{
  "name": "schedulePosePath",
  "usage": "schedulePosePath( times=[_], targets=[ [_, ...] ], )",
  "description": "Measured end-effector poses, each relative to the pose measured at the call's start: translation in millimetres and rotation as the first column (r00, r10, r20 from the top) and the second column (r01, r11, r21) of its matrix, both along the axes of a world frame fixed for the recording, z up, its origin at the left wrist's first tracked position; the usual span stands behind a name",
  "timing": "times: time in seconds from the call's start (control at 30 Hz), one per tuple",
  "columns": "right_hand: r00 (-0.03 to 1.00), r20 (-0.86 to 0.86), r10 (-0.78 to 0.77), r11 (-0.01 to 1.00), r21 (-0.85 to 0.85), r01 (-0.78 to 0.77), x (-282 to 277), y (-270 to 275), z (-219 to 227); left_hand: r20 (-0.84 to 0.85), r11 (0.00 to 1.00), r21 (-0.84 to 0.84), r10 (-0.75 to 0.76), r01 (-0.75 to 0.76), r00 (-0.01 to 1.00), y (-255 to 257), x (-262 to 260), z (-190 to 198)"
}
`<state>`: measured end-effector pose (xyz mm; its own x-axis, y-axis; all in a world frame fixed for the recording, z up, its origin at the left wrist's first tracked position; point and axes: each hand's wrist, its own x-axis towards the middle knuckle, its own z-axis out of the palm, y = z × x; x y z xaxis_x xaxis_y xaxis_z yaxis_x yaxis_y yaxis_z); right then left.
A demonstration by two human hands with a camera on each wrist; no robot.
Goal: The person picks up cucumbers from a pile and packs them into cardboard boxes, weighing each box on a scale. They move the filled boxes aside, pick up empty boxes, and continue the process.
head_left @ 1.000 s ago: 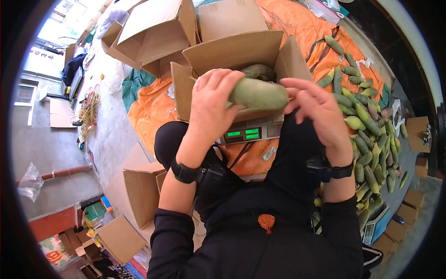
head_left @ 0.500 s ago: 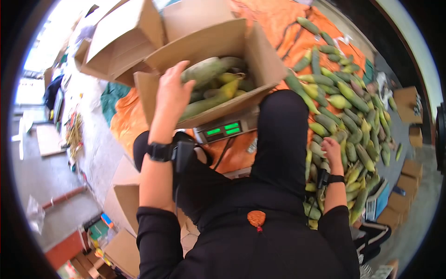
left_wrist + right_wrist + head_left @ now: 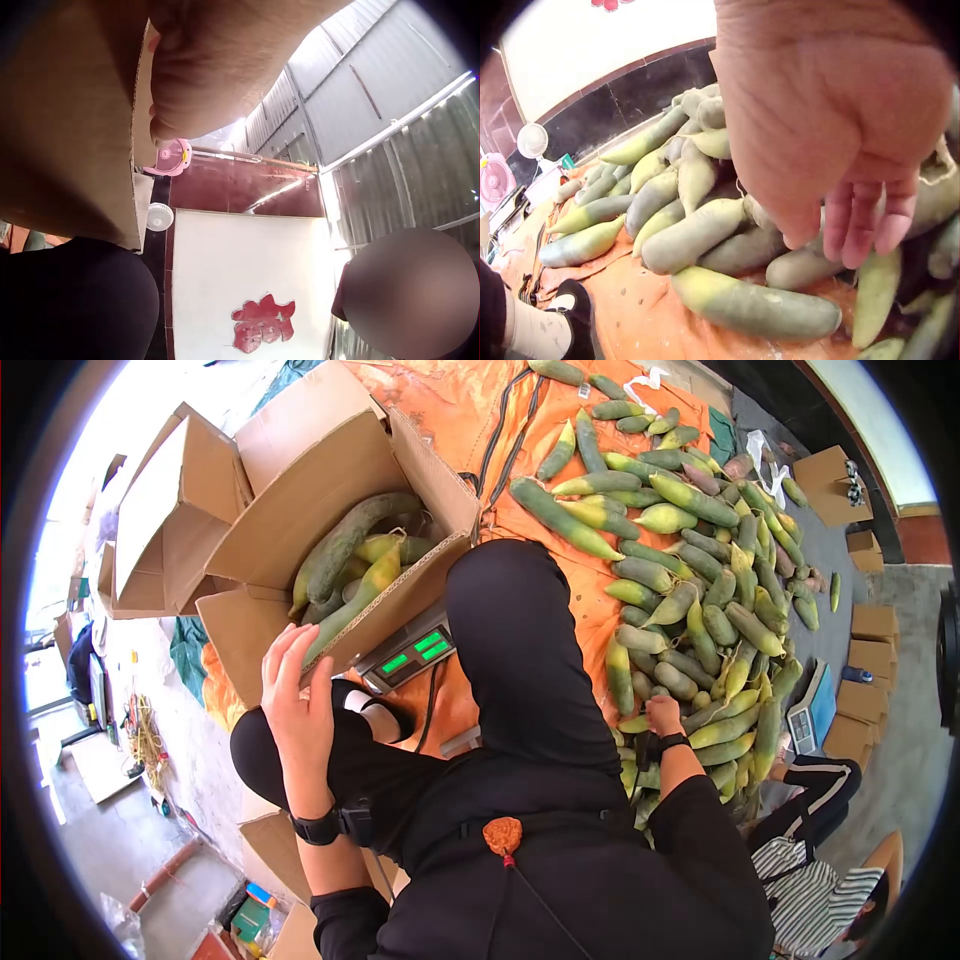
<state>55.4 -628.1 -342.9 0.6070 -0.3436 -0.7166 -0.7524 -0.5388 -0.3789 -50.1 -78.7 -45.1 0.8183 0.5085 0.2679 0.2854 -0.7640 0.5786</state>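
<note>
My left hand (image 3: 298,695) is held up with its fingers extended beside the near left edge of a cardboard box (image 3: 290,510). Several green radishes (image 3: 345,545) lie inside that box, which stands on a scale (image 3: 405,650) with lit green digits. In the left wrist view, the hand (image 3: 217,75) overlaps the box edge, and nothing shows in its grasp. At the near side of a big pile of green radishes (image 3: 690,565), my right hand (image 3: 662,715) reaches down. The right wrist view has its loosely bent fingers (image 3: 861,221) hanging over the radishes, not wrapped round any.
Another open cardboard box (image 3: 180,510) stands left of the filled one. An orange tarp (image 3: 450,410) lies under the pile. A second scale (image 3: 812,710) and stacked cartons (image 3: 868,680) are at the right. Another person in a striped top (image 3: 810,890) is at lower right.
A green radish held at my left hand went into the box. My left hand then drew back from it. My right hand moved right and down to the pile, and the view swung rightward.
</note>
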Motion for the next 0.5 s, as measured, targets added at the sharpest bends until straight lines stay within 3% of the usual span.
schedulePosePath(
  times=[0.03,0.07,0.13,0.27,0.3,0.37,0.5],
  targets=[
    [1.000,-0.004,0.002,1.000,0.006,-0.002,2.7,2.5,-4.7,-0.004,1.000,-0.027,-0.002,0.001,1.000,-0.7,-1.4,-2.6],
    [0.981,0.090,0.171,0.982,-0.095,-0.163,8.4,6.8,-10.6,-0.009,1.000,-0.021,0.003,-0.003,1.000,-1.3,-2.0,-4.9],
    [0.831,0.223,0.510,0.842,-0.324,-0.431,25.9,19.6,-23.3,-0.012,0.999,-0.033,-0.008,0.007,1.000,-2.7,-3.0,-8.3],
    [0.812,0.175,0.557,0.802,-0.369,-0.470,74.1,93.1,29.8,-0.012,0.999,-0.051,0.007,-0.008,1.000,-6.9,-1.4,-14.7],
    [0.746,0.171,0.644,0.740,-0.386,-0.550,84.5,101.0,31.8,-0.029,1.000,0.000,0.003,-0.003,1.000,-6.8,-1.7,-17.0],
    [0.623,0.183,0.761,0.631,-0.433,-0.644,100.1,119.0,23.7,-0.021,1.000,0.017,0.015,-0.015,1.000,-8.1,-0.5,-16.9],
    [0.553,0.017,0.833,0.520,-0.365,-0.772,109.1,122.5,-4.3,-0.009,0.999,0.041,0.006,-0.006,1.000,-4.4,1.7,-16.6]
  ],
)
